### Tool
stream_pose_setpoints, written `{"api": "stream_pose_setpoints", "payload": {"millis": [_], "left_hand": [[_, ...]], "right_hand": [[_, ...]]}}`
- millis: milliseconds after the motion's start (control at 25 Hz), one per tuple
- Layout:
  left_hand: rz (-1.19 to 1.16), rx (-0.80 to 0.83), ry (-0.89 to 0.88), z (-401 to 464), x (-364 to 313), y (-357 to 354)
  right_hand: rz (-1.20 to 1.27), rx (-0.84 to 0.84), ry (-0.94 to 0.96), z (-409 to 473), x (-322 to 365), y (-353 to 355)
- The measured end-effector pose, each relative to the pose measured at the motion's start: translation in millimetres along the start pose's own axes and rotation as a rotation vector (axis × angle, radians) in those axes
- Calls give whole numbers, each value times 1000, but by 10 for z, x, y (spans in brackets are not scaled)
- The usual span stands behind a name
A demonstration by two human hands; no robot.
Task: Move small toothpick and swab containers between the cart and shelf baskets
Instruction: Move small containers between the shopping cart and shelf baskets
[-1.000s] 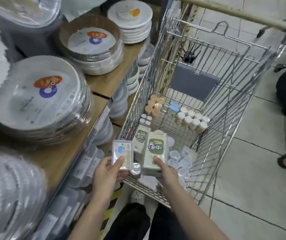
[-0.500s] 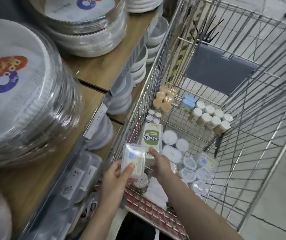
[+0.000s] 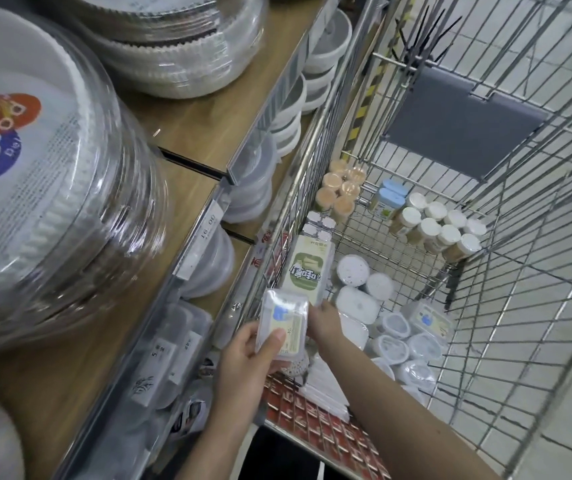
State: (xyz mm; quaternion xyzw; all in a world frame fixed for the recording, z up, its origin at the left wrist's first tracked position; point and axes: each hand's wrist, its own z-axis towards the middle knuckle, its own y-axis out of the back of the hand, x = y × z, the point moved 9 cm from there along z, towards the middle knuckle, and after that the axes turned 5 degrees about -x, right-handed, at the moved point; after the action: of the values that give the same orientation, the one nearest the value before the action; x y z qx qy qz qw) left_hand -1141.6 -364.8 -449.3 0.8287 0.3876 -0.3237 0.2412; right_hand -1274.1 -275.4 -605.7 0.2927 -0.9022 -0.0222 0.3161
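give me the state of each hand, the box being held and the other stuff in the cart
left hand: grips the clear rectangular box
clear rectangular box: lifted, lid on, beside the cart's near corner
right hand: down in the cart, fingers hidden
green carton: in cart, closed
white-capped jars: in cart, capped
cart: partly filled

Shop: price-tagged shelf, cart

Shelf left, cart right.
Jars are stood far in the cart; tubs, seemingly stacked, are nearer.
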Motion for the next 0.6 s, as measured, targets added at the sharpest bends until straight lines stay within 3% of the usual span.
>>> {"api": "stream_pose_setpoints", "payload": {"millis": [320, 440, 600], "left_hand": [[70, -1, 22, 50, 104, -8], [54, 22, 36, 57, 135, -49], [72, 77, 34, 76, 109, -185]], "right_hand": [[-271, -48, 62, 104, 85, 18], [-324, 15, 74, 60, 97, 40], [-226, 66, 70, -232, 255, 338]]}}
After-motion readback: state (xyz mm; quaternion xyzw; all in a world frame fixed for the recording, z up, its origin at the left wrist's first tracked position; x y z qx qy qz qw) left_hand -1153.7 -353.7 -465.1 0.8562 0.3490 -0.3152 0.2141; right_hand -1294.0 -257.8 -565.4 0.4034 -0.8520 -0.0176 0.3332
